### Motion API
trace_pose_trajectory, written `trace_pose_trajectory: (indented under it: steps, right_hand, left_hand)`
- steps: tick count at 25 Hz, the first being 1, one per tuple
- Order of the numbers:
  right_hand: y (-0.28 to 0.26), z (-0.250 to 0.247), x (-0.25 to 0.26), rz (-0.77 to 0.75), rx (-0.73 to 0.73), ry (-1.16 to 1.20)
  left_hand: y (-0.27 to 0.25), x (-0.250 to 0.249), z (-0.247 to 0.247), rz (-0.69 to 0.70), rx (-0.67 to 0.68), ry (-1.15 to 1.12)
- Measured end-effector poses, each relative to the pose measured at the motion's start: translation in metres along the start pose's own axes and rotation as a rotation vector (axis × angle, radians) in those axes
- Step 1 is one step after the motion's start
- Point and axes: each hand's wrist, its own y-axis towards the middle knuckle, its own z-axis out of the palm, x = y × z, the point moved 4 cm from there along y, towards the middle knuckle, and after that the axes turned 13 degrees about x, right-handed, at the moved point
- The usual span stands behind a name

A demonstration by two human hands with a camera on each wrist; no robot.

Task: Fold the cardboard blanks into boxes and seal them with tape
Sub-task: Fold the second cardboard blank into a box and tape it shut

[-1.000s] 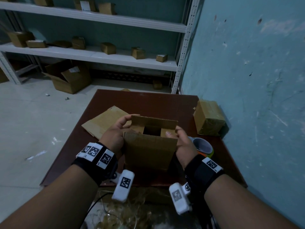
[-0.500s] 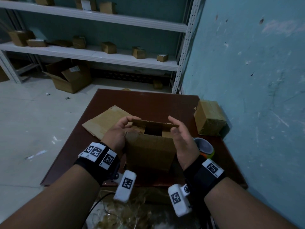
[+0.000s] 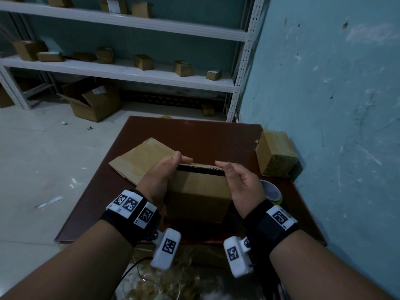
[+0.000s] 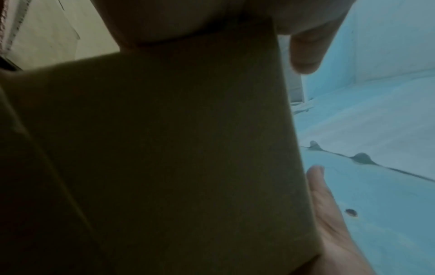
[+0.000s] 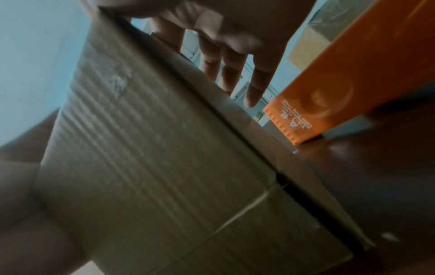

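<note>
blk wrist straps, wht tag blocks, wrist cams

Little legible text

The orange tape holder, at about 2 o'clock in the right wrist view, bore pale embossed lettering near its lower end, too small and skewed to read. Wristbands on both arms carried black-and-white square code markers, no letters. A white label on the open carton on the floor at 10 o'clock was too blurred to read.
</note>
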Motion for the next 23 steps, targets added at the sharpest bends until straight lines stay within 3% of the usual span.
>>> trace_pose_trajectory:
  steps: [8,16,23]
  right_hand:
    - [0.001,-0.001,0.005,-0.008,0.053,-0.133]
    - [0.004,0.002,0.003,0.145,0.093,-0.033]
    - [0.003,0.008,0.002,0.224,0.059,0.172]
  left_hand:
    - [0.001,0.002,-0.002,0.03,-0.114,0.088]
    - [0.007,0.005,-0.01,-0.005,-0.193,0.148]
    - [0.006,0.005,-0.009,-0.108,-0.181,0.138]
